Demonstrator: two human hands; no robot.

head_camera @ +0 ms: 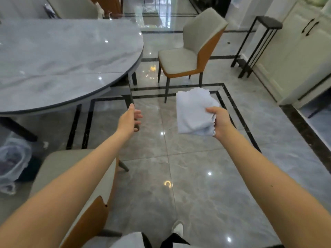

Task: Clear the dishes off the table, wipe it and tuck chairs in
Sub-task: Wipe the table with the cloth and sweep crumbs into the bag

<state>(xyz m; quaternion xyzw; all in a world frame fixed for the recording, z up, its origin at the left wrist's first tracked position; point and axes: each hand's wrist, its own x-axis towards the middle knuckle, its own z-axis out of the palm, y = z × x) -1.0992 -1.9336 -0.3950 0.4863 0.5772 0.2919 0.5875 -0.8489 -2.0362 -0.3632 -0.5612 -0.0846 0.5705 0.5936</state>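
The grey marble table (59, 56) fills the upper left, its top bare and glossy. My right hand (219, 120) grips a folded pale blue cloth (194, 111) out over the floor, right of the table. My left hand (129, 119) is stretched forward with relaxed fingers and holds nothing, just off the table's rounded edge. A grey and orange chair (189, 56) stands pulled out beyond the table's right end, facing left. A second chair (77, 178) of the same kind sits under my left forearm at the table's near side.
A third chair back (75, 8) shows behind the table at the top. A bin lined with a clear bag (12, 161) stands under the table at the left. A black metal stand (258, 45) and white cabinets (295, 56) line the right wall.
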